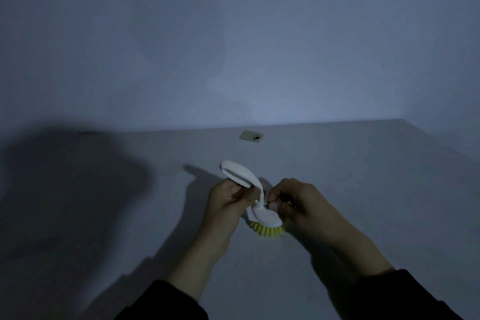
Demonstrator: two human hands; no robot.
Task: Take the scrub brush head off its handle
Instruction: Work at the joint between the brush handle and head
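Fingers of the left hand (228, 197) were clamped on the white handle (240, 173); the right hand (291, 201) pinched the brush (265, 219) at its neck. The brush stood bristles-down on the table (363, 176), head and handle joined.

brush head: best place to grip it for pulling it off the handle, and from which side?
Likely the white base of the brush head, pinched across its edges from the right, where the right hand already sits near the joint. The yellow bristles face down and would flex, so avoid them. The left hand holds the curved handle, which rises up and left, leaving the right side free.
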